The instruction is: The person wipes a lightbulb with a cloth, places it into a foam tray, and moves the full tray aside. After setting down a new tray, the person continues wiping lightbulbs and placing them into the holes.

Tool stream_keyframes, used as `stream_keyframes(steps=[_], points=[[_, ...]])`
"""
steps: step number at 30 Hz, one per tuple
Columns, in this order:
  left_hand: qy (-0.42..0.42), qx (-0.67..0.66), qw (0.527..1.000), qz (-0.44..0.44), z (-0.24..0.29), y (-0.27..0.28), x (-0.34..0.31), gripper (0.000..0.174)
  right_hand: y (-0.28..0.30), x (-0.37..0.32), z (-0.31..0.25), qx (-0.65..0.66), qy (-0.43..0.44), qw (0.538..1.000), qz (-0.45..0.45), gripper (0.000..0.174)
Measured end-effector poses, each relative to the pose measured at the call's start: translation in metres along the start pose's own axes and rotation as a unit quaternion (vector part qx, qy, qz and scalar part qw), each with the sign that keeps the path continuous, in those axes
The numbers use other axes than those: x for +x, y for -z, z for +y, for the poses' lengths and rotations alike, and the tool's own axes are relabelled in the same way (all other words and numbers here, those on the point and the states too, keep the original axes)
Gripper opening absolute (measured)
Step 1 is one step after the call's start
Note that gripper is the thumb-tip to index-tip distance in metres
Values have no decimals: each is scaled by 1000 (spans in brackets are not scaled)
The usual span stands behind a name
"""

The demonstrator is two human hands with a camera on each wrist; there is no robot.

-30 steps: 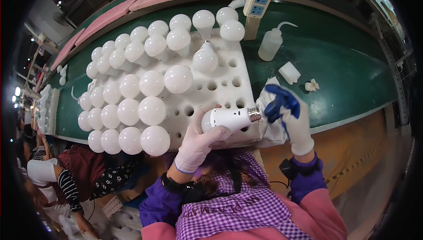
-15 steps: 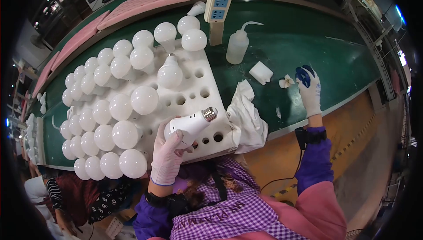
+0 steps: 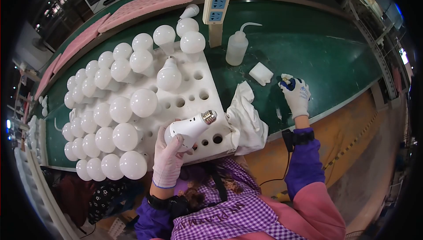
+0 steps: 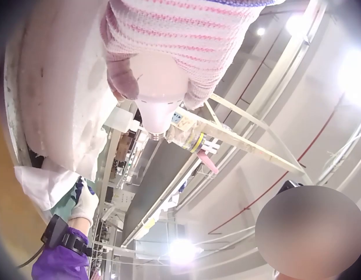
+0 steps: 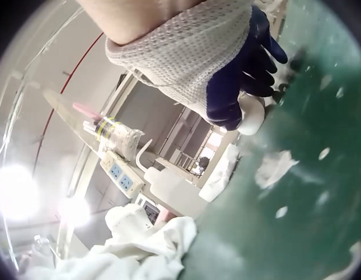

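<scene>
In the head view my left hand [image 3: 168, 158], in a white knit glove, grips a white LED bulb [image 3: 188, 127] by its rounded end. The bulb's metal screw cap points up and to the right. In the left wrist view the thumb and fingers wrap the bulb [image 4: 160, 87] from both sides. My right hand [image 3: 296, 95], gloved in white with blue-coated fingers, is down at the green tabletop [image 3: 326, 64]. Its fingers [image 5: 259, 76] curl round a small white piece [image 5: 252, 115], partly hidden by them. Beside the left hand stands a white foam tray [image 3: 194, 110] with holes.
Rows of upright bulbs [image 3: 125, 136] fill the tray's left part. A crumpled white cloth [image 3: 247, 119] lies at its right edge. Farther back are a squeeze bottle [image 3: 237, 48], a white block [image 3: 261, 73] and a socket post [image 3: 217, 9]. Pink foam [image 3: 147, 9] lines the back.
My right hand moved from near the bulb's cap out to the right, then onto the small white piece. The left hand still holds the bulb, its cap now tilted more upward.
</scene>
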State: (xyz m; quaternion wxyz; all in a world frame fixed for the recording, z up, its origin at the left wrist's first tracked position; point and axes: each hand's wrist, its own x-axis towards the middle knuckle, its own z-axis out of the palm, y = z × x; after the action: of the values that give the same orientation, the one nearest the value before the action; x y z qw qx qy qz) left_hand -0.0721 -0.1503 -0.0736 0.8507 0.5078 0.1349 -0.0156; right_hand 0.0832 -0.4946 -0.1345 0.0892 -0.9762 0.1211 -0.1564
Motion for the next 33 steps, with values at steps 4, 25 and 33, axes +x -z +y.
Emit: stream_keyframes(steps=[4, 25, 33], points=[[-4, -5, 1000, -2, -2, 2, -1, 61, 3, 4, 11, 91, -24, 995, -34, 37], [27, 57, 998, 12, 3, -2, 3, 60, 68, -32, -25, 485, 107, 846, -194, 32], [74, 105, 992, 21, 7, -3, 1, 56, 116, -78, -125, 240, 575, 782, -36, 38]])
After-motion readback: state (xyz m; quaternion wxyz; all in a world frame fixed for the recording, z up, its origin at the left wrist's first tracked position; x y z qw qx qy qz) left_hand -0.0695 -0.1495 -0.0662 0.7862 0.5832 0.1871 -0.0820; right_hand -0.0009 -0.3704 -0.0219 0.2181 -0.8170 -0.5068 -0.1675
